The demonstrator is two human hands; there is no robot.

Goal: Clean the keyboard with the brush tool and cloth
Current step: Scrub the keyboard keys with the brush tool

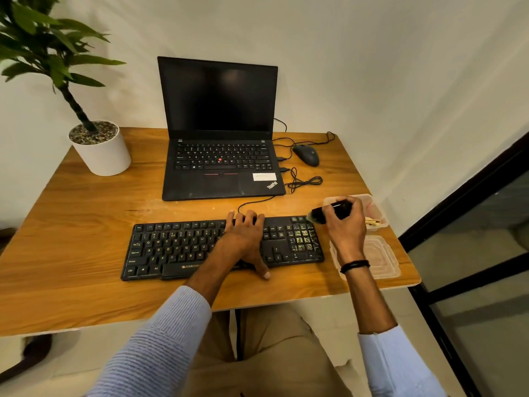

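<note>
The left hand (pixel 243 239) lies spread, fingers released, pinning the keyboard (pixel 171 247) at the surface's (pixel 86 253) 5 o'clock. The right hand (pixel 346 224) clenches the brush tool (pixel 320 214) at the keyboard's 2 o'clock corner. A hard sweep might knock the plastic container (pixel 382 209) at 3 o'clock.

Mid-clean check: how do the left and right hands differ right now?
The left hand lies spread on the keyboard, holding no tool; the right hand grips the brush tool. The left sits mid-keyboard; the right is at its far right corner. Only the right wrist wears a black band. Both have light blue sleeves.
</note>
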